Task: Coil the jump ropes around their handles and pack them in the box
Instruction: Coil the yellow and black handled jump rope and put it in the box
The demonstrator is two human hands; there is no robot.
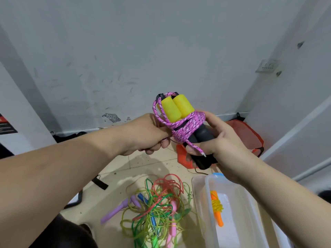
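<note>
My right hand (216, 142) grips two black handles with yellow foam sleeves (176, 108), held together at chest height. A pink braided rope (186, 125) is wound several times around them, and its tipped end hangs loose over my right fingers. My left hand (152, 135) pinches a strand of that pink rope just left of the handles. Below on the floor lies a tangled heap of thin ropes (157, 210) in green, red and yellow, with purple, blue and pink handles. A clear plastic box (200, 197) at lower right holds an orange-handled rope (217, 208) coiled with yellow cord.
An orange bag (250, 135) sits on the tiled floor behind my right hand, against the grey wall. A black strap (100, 183) lies on the floor left of the rope heap. A dark knee (64, 233) shows at the bottom left.
</note>
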